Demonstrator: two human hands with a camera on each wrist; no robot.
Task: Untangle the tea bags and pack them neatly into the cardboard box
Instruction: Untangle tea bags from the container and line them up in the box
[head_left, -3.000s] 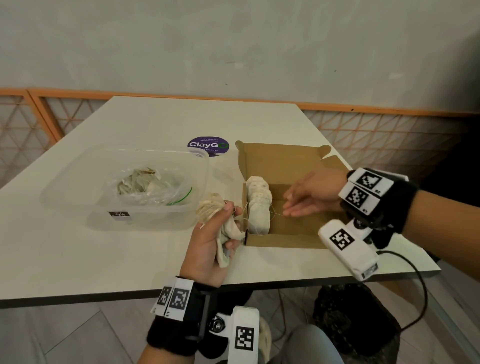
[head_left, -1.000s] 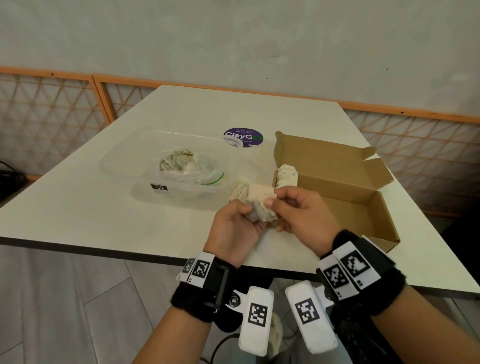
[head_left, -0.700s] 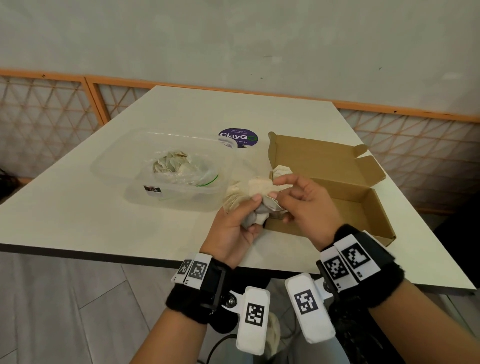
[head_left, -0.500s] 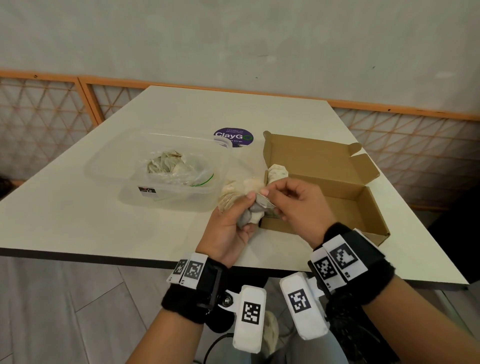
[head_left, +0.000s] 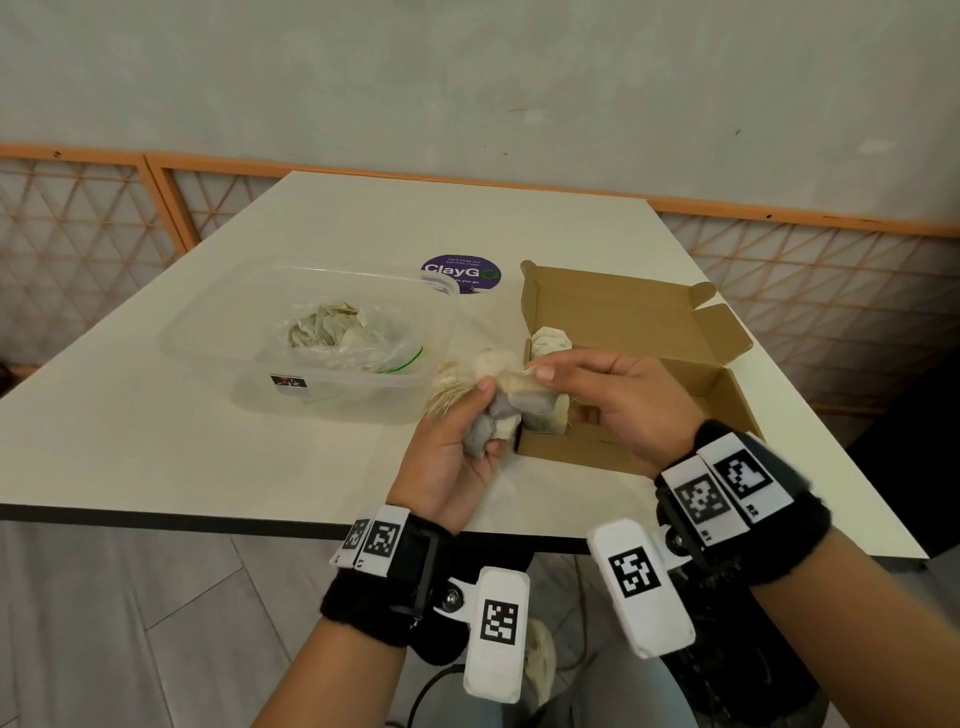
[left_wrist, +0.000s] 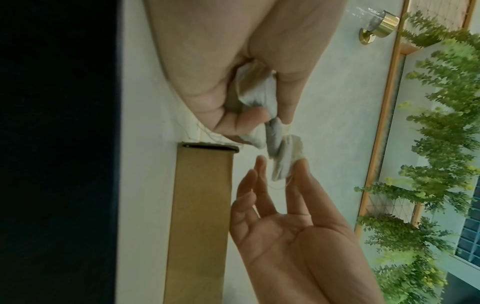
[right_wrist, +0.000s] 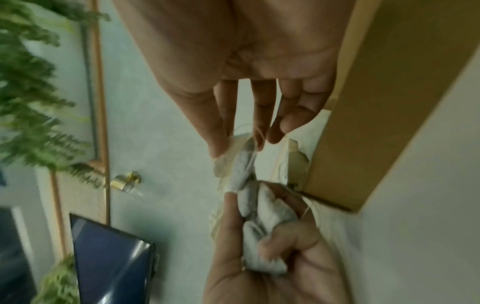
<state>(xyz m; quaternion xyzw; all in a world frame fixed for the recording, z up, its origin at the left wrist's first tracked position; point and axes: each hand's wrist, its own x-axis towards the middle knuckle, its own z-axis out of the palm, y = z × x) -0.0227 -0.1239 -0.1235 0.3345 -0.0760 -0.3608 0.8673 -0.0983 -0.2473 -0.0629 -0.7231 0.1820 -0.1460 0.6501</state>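
My left hand (head_left: 470, 415) grips a tangled clump of tea bags (head_left: 488, 431) just left of the open cardboard box (head_left: 613, 312). My right hand (head_left: 543, 370) pinches one pale tea bag (head_left: 519, 383) at the top of the clump, with thin strings trailing from it. A row of tea bags (head_left: 550, 340) stands packed against the box's left wall. In the left wrist view the pinched tea bag (left_wrist: 285, 162) hangs between the two hands. The right wrist view shows my right fingertips (right_wrist: 221, 148) on that bag above the clump (right_wrist: 265, 214).
A clear plastic container (head_left: 208, 343) sits left of the box and holds a plastic bag of more tea bags (head_left: 337, 332). A purple round sticker (head_left: 461, 273) lies behind it on the white table (head_left: 156, 441). The table's near edge runs just below my wrists.
My right hand left the box, came to the clump in my left hand and took hold of one bag. It now draws that bag up and to the right.
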